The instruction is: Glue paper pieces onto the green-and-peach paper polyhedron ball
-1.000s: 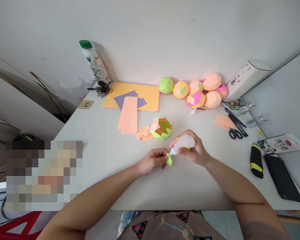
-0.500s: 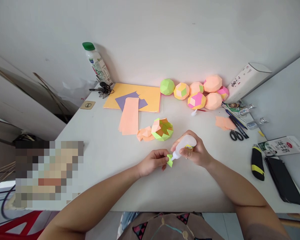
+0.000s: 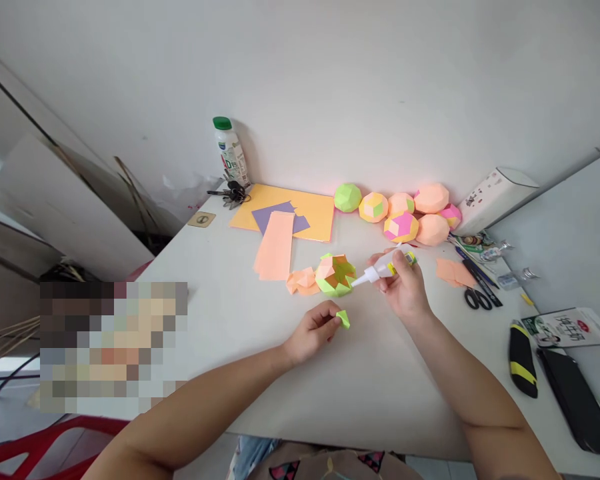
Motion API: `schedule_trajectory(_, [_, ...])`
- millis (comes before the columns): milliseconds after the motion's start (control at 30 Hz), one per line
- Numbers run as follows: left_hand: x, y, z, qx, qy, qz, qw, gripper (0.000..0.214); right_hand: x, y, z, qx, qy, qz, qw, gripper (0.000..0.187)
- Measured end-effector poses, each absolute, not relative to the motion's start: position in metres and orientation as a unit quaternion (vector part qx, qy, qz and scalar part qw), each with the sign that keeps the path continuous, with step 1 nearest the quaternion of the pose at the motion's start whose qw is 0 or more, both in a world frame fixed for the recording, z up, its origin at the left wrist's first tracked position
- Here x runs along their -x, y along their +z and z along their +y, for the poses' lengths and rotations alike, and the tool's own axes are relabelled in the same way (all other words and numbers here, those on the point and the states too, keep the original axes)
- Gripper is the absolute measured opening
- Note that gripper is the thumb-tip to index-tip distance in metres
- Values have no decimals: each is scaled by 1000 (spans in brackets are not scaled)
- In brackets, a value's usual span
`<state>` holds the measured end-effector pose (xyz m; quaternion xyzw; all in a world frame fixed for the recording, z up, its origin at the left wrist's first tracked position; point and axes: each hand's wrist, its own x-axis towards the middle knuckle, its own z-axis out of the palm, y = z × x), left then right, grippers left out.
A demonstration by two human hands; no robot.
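My left hand [image 3: 316, 333] pinches a small folded piece of green paper [image 3: 343, 319] between thumb and fingers, just above the table. In my right hand [image 3: 405, 287] is a white glue bottle [image 3: 384, 265], tilted with its narrow nozzle pointing left and down. The nozzle tip is close to a partly built paper ball [image 3: 336, 283], green outside with peach pieces and an open top; whether they touch I cannot tell. Folded peach paper pieces [image 3: 303, 281] lie against the ball's left side.
Peach strips [image 3: 275, 247] and purple paper [image 3: 273, 217] lie on a yellow sheet stack [image 3: 315, 223]. Several finished paper balls [image 3: 433, 230] line the wall. Scissors [image 3: 477, 298], a black-and-yellow cutter [image 3: 523, 360] and a black phone-like object [image 3: 577, 400] are at right. Keys [image 3: 235, 193] and a bottle [image 3: 233, 153] stand back left.
My right hand has drawn the glue bottle up and away from the green piece, tipping it flatter. My left hand still pinches that piece. The camera view has shifted.
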<state>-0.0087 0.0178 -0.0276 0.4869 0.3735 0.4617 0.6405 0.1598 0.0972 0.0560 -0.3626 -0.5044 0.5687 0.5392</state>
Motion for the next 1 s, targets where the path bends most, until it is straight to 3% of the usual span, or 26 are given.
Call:
schedule_trajectory(300, [18, -25, 23, -561, 614, 476, 287, 22, -125, 57, 104, 299, 428, -638, 566, 22])
schedule_trajectory(667, [18, -31, 26, -648, 559, 406, 319, 16, -129, 41, 105, 264, 356, -715, 541, 23])
schedule_trajectory(1000, [18, -29, 26, -637, 554, 390, 367, 19, -131, 38, 106, 271, 364, -712, 536, 24])
